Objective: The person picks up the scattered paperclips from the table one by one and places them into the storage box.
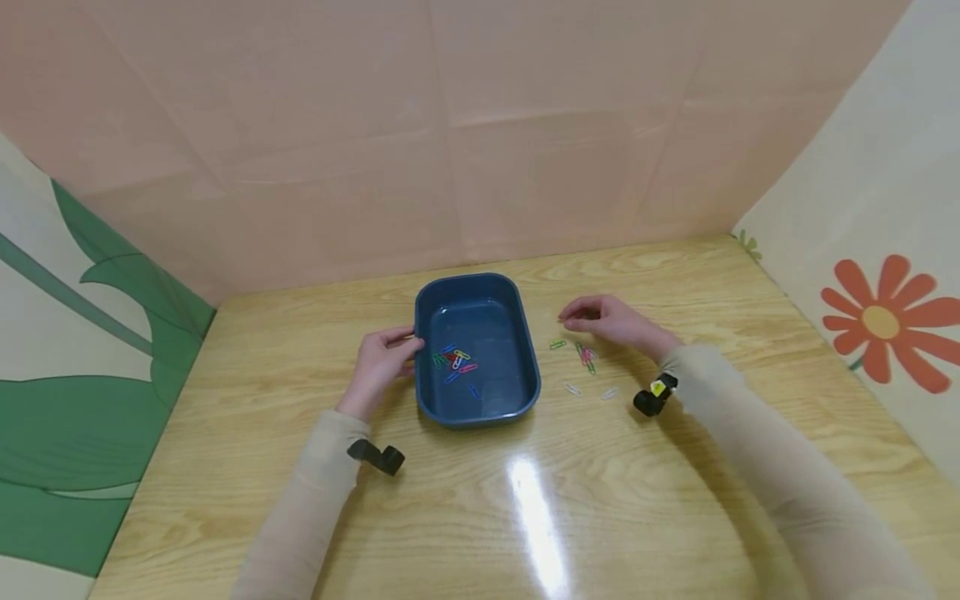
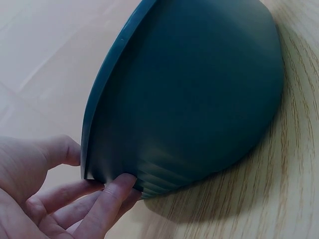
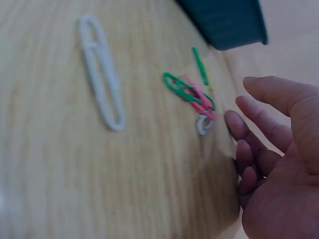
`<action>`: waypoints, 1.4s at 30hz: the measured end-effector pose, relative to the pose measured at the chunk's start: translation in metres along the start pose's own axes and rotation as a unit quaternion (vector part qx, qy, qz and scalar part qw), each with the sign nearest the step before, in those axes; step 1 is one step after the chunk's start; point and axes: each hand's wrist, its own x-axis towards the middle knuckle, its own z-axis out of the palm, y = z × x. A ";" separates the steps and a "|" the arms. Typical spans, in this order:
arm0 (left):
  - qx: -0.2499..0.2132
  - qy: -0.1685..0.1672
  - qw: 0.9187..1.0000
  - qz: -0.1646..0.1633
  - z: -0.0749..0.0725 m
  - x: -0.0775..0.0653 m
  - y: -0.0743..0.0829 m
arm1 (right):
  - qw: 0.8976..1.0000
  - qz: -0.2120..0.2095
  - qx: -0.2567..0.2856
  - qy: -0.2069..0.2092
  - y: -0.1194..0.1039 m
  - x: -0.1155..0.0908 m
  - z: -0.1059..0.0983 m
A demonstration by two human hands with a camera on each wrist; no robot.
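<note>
A blue plastic tray [image 1: 529, 354] stands on the table with several coloured paper clips [image 1: 454, 358] lying inside it. My left hand [image 1: 381, 365] grips the tray's left rim. In the left wrist view its thumb is over the rim and its fingers [image 2: 107, 206] lie against the outer wall. To the right of the tray, my right hand [image 1: 609, 320] hovers low with bent fingers. In the right wrist view its thumb and fingers are apart, with nothing seen between them. Close by lie a green paper clip [image 1: 558, 344] and a small pile of green and pink paper clips [image 3: 192, 94].
Two white paper clips, one left [image 1: 572, 388] and one right [image 1: 610, 393], lie on the wooden table [image 1: 465, 517] nearer the front. A pink wall covering [image 1: 337, 167] rises behind the table, with patterned panels at both sides.
</note>
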 end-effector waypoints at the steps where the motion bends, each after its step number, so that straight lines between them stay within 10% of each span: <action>1: 0.001 0.001 1.000 0.002 0.000 0.000 0.000 | 1.000 -0.005 0.001 -0.004 -0.001 0.000 0.002; 20: -0.004 0.009 1.000 0.019 -0.002 0.008 -0.014 | 0.989 -0.079 -0.112 0.061 -0.001 -0.001 0.028; 42: 0.000 0.007 1.000 0.018 0.000 0.008 -0.012 | 0.991 -0.079 -0.089 0.057 0.002 -0.007 0.027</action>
